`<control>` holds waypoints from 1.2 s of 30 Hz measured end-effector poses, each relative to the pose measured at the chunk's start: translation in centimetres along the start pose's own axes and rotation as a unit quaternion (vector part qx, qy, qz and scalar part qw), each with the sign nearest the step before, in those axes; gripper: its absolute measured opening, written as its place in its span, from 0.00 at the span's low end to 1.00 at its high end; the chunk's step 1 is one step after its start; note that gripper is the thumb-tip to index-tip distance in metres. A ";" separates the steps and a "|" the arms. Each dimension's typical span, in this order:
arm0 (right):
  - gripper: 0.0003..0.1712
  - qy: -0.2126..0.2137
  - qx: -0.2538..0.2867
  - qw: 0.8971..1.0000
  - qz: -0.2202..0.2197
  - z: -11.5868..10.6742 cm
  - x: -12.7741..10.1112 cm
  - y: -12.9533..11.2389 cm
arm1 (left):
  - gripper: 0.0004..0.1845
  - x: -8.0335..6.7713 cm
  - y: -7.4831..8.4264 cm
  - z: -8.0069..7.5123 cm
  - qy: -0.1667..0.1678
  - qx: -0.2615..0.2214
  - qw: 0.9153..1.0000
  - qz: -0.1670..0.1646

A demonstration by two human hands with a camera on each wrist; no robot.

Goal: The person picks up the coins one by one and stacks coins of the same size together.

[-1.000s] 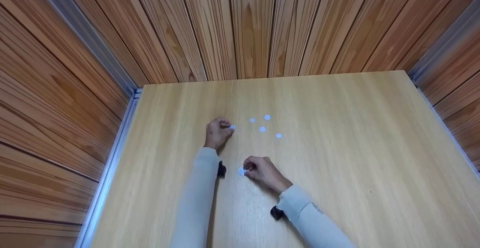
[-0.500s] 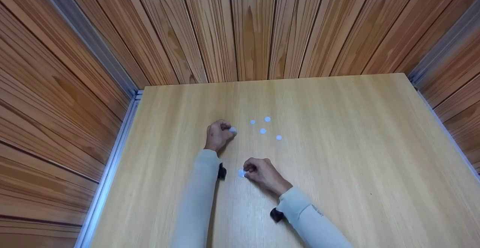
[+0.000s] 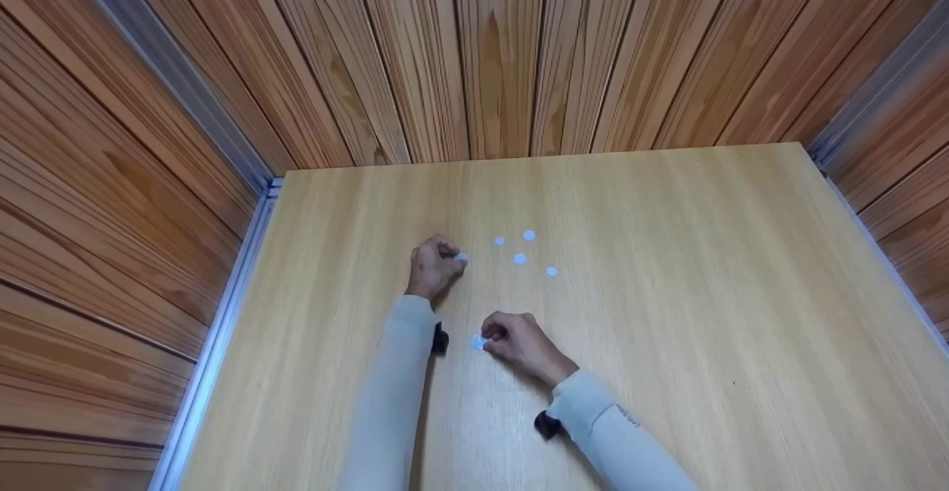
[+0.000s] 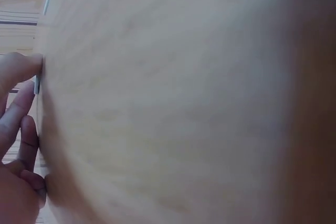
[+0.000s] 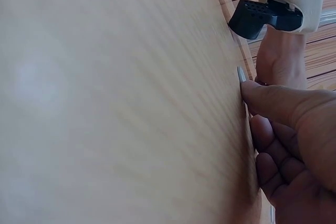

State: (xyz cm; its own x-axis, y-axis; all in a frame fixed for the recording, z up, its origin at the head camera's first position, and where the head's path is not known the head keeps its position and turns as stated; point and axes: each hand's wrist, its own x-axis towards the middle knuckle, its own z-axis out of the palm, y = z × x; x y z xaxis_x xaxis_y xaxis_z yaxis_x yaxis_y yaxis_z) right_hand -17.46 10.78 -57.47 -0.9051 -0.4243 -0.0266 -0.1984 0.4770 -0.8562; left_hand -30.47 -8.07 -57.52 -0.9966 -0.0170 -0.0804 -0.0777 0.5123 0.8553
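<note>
On the wooden table [image 3: 667, 291], the left hand [image 3: 434, 267] pinches 1 pale round disc [image 3: 460, 256]; the right hand [image 3: 519, 341] pinches another disc [image 3: 477, 342]. 4 loose discs [image 3: 520, 258] lie just beyond.

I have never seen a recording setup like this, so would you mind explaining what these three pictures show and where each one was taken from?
No machine here: a person in pale grey sleeves works with bare hands on a light wooden table walled by wood panelling. The wide picture comes from a camera on the head, looking down. The other two come from small black cameras strapped at each wrist, so close to the table that it blurs.

Four small round white discs lie loose on the table. The left hand has curled fingers at another white disc; the right hand pinches a sixth white disc against the table, seen edge-on in the right wrist view.
</note>
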 end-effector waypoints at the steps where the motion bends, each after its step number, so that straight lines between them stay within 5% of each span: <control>1: 0.09 0.000 0.000 1.000 -0.003 0.0 0.0 0.0 | 0.12 0.0 -0.1 -0.1 -0.002 -0.003 1.000 0.002; 27: 0.09 0.011 -0.010 1.000 -0.010 0.2 -0.1 0.0 | 0.13 -1.2 -0.5 -2.0 -0.017 -0.033 0.997 0.064; 36: 0.08 0.013 0.000 1.000 -0.024 0.2 -0.1 0.0 | 0.13 -1.5 -0.3 -2.3 -0.033 -0.039 0.998 0.039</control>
State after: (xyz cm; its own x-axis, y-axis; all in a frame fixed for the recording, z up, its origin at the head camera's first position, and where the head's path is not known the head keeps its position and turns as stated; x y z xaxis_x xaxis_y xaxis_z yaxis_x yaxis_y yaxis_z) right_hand -17.30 10.66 -57.58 -0.9041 -0.4264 0.0289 -0.2429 0.4570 -0.8557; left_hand -28.96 -10.19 -56.44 -0.9959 0.0790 -0.0437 -0.0044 0.4409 0.8975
